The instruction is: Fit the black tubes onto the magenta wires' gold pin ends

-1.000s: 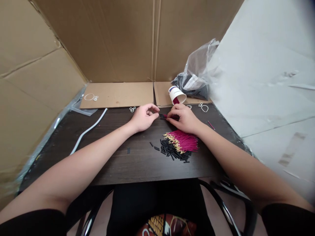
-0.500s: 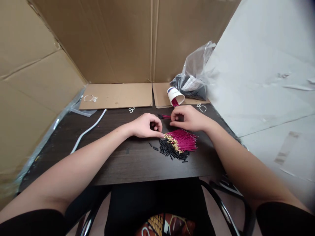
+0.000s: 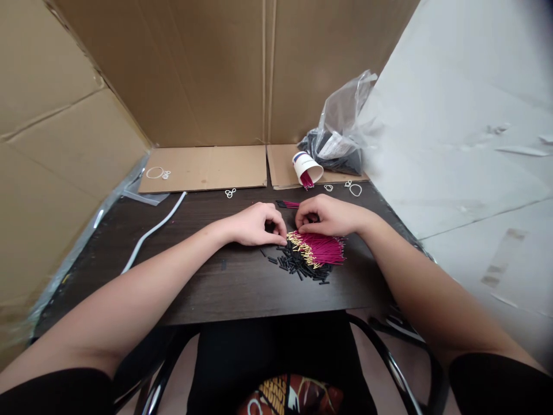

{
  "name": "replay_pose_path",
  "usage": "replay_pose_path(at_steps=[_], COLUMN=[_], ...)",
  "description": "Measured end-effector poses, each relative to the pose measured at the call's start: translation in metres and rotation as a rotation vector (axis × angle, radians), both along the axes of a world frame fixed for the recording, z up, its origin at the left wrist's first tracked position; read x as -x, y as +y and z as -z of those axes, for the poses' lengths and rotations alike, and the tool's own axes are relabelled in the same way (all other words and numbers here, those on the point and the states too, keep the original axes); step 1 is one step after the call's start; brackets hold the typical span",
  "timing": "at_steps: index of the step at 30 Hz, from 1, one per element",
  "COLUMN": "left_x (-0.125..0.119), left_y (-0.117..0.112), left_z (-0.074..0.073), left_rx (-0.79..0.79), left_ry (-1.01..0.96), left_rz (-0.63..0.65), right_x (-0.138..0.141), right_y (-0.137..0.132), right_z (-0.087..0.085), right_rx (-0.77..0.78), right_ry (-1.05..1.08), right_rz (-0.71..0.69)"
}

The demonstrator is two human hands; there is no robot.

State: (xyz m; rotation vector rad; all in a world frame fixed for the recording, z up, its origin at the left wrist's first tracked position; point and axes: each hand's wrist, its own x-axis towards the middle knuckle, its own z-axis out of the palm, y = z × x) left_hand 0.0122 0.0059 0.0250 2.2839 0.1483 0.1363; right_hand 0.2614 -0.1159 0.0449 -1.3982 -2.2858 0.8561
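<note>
Left hand: the person's bare left hand (image 3: 256,223) curls, thumb and fingertips close together at the pile's left side; whether they grip a piece, I cannot tell.
Right hand: the bare right hand (image 3: 330,214) bends its fingers toward the thumb, just above the pile's far side; its grip is hidden.
Wire pile: thin magenta wires with gold-coloured tips (image 3: 327,251) lie right of the centre of the dark brown wood-look table (image 3: 194,297), gold tips mostly toward its left edge.
Tube pile: short black tubes (image 3: 298,268) lie against the gold tips, toward the table's near edge.
Finished-looking row: a few magenta wires with black ends (image 3: 287,204) lie beyond the hands, partly covered by the right one.
Cup: a white paper cup (image 3: 307,165) lies tipped near the far edge, magenta wires inside.
Bag: a clear plastic bag of black pieces (image 3: 345,124) stands at the far right corner.
</note>
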Motion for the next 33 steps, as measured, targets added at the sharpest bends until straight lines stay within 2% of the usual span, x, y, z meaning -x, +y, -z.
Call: replay_pose_path(at_steps=[3,9,11,15,19,21,24,28,31,33], left_x=[0.001,0.000,0.002,0.007,0.008,0.006,0.005,0.004,0.002,0.000], left_y=[0.002,0.008,0.010,0.013,0.016,0.015,0.014,0.011,0.010,0.010], left_z=[0.002,0.009,0.006,-0.004,-0.005,-0.003,-0.002,-0.001,0.001,0.005], left_rx=[0.008,0.036,0.051,0.031,0.000,-0.006,-0.022,-0.039,-0.001,0.106], left_ry=[-0.026,-0.024,-0.021,-0.017,0.004,0.009,0.018,-0.001,-0.008,-0.027], left_rz=[-0.042,-0.210,-0.182,-0.042,-0.002,-0.003,-0.002,-0.024,-0.109,-0.190], right_x=[-0.001,-0.002,-0.001,0.001,0.001,0.001,0.003,0.007,0.010,0.012], right_y=[0.000,0.000,-0.001,-0.002,-0.001,0.000,0.000,-0.001,-0.001,-0.001], right_z=[0.000,0.002,0.002,0.002,0.004,0.004,0.003,0.004,0.007,0.010], right_rx=[-0.017,-0.082,-0.096,-0.112,-0.034,-0.028,-0.105,-0.127,-0.126,-0.160], right_ry=[-0.022,-0.020,0.003,0.076,0.178,0.172,0.138,0.150,0.171,0.193], right_rz=[0.015,0.058,0.096,0.164,0.161,0.137,0.108,0.173,0.215,0.240])
